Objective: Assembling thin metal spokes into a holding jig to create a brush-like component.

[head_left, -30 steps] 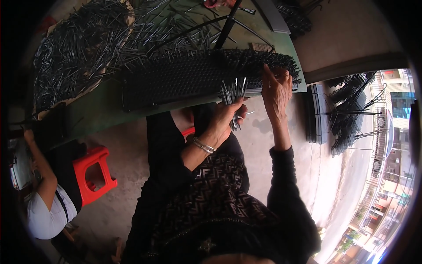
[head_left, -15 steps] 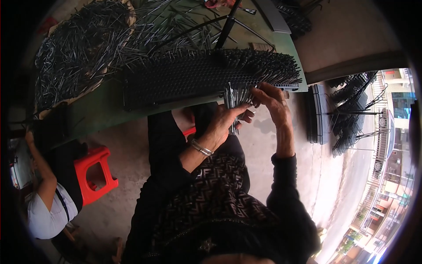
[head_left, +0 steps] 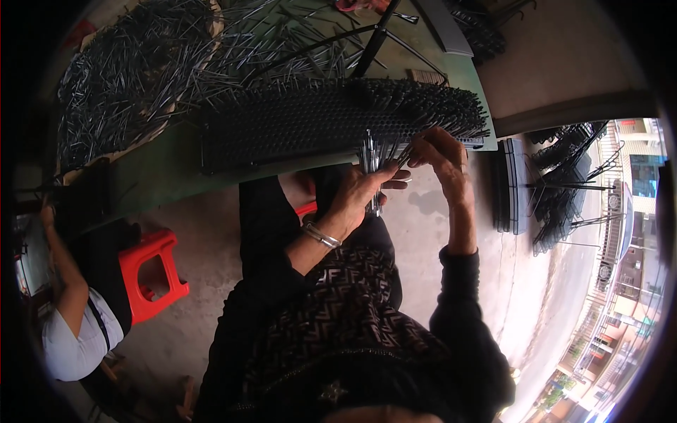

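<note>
My left hand [head_left: 361, 189], with a metal bracelet at the wrist, is closed round a bundle of thin metal rods [head_left: 368, 151] that stand roughly upright. To its right, my right hand [head_left: 443, 156] pinches one or more thin rods beside the bundle; the exact number is hard to make out. Both hands are at the near edge of a long black perforated rack [head_left: 296, 127]. Rods stand packed in the holes on its right part and along its far side, while bare holes show on its left and middle.
Loose dark rods [head_left: 134, 77] lie heaped on the green table [head_left: 151, 173]. A black stand [head_left: 370, 49] rises behind the rack. Left are a red stool [head_left: 151, 275] and another person [head_left: 77, 331]. Dark racks [head_left: 511, 183] stand on the floor at right.
My right hand has drawn slightly up and away from the bundle, and rods now show in its pinch. My left hand keeps its hold with barely any shift.
</note>
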`<state>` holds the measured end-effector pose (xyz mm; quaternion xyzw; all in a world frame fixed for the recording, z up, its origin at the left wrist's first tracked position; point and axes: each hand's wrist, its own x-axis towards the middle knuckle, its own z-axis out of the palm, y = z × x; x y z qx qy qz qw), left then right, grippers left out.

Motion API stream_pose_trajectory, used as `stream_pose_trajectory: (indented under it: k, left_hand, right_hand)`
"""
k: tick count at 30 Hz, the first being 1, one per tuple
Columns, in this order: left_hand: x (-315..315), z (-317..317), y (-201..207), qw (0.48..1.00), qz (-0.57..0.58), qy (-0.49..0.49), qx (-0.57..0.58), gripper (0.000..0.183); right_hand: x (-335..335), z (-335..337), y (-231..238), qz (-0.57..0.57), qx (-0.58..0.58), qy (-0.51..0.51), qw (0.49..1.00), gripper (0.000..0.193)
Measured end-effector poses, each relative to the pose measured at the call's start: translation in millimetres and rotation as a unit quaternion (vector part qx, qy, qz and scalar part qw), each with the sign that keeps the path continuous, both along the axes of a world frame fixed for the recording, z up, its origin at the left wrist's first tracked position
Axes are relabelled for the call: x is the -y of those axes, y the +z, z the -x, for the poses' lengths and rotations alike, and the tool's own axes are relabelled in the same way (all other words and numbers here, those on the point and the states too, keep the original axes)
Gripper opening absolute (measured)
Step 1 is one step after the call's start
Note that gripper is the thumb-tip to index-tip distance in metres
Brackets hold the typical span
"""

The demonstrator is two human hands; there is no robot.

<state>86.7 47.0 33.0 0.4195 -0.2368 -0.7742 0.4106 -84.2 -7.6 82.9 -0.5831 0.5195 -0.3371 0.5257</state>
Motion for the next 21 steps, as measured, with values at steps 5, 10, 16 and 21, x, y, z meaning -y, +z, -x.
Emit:
stream_pose_trajectory:
  k: [5, 10, 16, 21]
  left_hand:
    - [11.8, -0.3, -11.5, 0.990, -0.081, 0.051, -0.099, 0.031]
    - [18.1, 7.3, -21.5, 0.981, -0.117, 0.023, -0.154, 0.026]
    - [16.4, 11.3, -32.4, 0.969, -0.091, 0.086, -0.214, 0.019]
    - [12.9, 5.8, -21.1, 0.972, -0.134, 0.072, -0.177, 0.024]
  right_hand:
    - [10.7, -7.9, 4.2, 0.217, -0.089, -0.150, 0.960, 0.009]
    - [36.1, -4.2, -28.5, 0.376, -0.202, -0.207, 0.880, 0.009]
    - [38.0, -10.4, -30.1, 0.345, -0.178, -0.194, 0.901, 0.007]
    - [32.3, -14.4, -19.2, 0.270, -0.215, -0.206, 0.916, 0.010]
